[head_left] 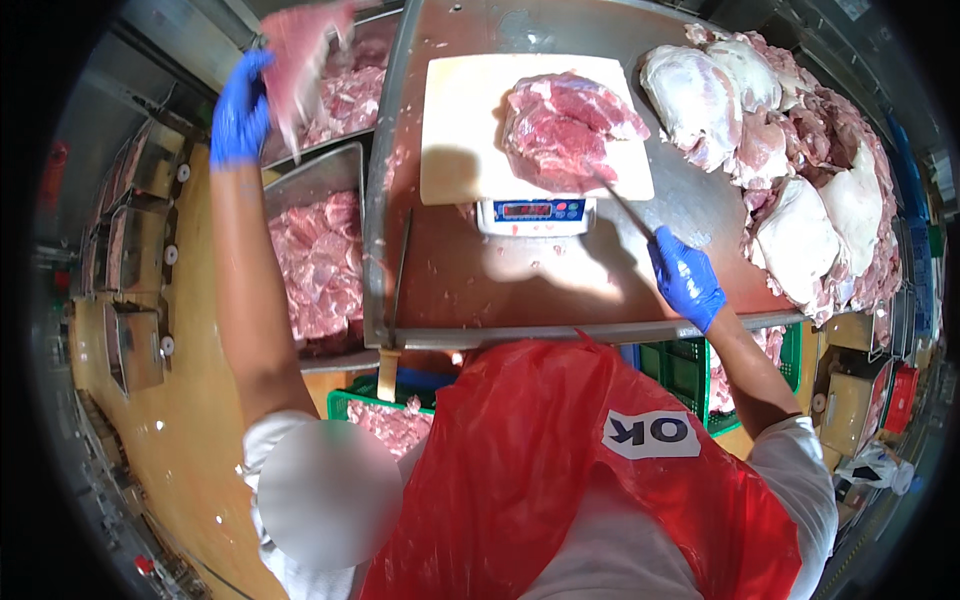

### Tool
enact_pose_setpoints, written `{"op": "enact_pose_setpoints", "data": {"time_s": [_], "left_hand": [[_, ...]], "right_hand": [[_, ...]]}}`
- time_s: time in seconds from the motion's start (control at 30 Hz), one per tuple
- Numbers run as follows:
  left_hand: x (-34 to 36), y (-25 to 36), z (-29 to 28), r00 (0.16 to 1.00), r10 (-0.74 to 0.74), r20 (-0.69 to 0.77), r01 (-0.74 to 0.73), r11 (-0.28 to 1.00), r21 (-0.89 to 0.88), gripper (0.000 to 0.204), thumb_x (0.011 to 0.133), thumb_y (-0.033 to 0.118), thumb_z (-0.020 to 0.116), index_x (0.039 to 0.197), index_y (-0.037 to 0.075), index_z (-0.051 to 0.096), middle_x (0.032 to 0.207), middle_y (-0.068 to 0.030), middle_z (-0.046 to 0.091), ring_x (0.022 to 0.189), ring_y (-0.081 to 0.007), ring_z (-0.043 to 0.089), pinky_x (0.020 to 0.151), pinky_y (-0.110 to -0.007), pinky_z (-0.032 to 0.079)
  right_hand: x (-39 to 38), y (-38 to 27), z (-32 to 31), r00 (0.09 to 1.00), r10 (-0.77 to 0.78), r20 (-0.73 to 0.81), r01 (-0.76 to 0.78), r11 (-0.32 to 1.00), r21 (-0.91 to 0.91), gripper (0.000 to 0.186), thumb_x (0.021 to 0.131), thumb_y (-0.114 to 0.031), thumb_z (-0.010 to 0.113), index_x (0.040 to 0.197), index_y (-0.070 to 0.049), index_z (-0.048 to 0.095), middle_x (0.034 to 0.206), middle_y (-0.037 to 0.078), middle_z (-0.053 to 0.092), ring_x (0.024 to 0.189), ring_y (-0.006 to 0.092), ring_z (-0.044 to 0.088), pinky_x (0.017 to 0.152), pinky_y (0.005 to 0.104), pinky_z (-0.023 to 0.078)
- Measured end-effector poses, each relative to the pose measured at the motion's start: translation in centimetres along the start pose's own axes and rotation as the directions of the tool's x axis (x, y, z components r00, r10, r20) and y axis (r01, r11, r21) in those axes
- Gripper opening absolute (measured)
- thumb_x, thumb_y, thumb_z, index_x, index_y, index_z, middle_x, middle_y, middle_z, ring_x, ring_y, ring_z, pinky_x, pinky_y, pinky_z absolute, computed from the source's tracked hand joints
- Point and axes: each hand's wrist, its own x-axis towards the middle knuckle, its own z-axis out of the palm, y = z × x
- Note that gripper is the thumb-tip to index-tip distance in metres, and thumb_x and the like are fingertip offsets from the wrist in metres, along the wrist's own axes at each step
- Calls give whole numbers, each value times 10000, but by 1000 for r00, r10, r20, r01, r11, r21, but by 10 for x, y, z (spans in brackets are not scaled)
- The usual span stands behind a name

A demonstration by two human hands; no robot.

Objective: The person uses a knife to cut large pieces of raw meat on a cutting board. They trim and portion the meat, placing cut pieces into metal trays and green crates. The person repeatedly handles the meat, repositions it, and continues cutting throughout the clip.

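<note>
My left hand [242, 115], in a blue glove, is raised at the upper left with its fingers curled at the edge of a piece of raw meat [300, 60]. That piece is blurred and hangs above a metal bin of meat. My right hand [687, 278], also gloved in blue, is closed round a knife [627, 208]. The blade points up and left, its tip close to a thick boneless cut of meat [565, 130]. This cut lies on a white cutting board [460, 130], which rests on a digital scale [537, 218].
A large heap of meat [800, 180] covers the right of the metal table [480, 305]. A metal bin [318, 265] of cut meat stands along the left side. A long thin tool [403, 265] lies by the table's left edge. Green crates [680, 375] stand below the front edge.
</note>
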Motion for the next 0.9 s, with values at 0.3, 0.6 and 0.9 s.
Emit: {"op": "enact_pose_setpoints", "data": {"time_s": [0.3,0.6,0.9], "left_hand": [[-37,-44,138,986,147,77,-164,794,586,435,878,248,685,1234,26,572,1091,-54,613,973,-154,587,796,-283,493],[-127,-141,242,753,255,607,-647,451,614,835,606,271,873,1318,44,500,1310,-295,455,1198,-448,501,989,-487,448],[-88,-141,240,704,41,709,-647,451,615,687,548,187,829,1198,130,614,1304,-246,458,1225,-424,459,1049,-459,394]], "right_hand": [[-23,26,37,867,465,-179,-335,810,480,147,981,-147,521,1013,-4,504,711,165,592,591,307,571,512,399,445],[14,37,17,825,552,-122,-332,648,685,212,1013,-225,474,976,-22,521,645,42,515,532,105,489,487,281,433],[62,34,7,855,470,-218,-212,701,681,246,999,-240,510,968,3,531,650,70,557,521,131,537,484,302,444]]}}
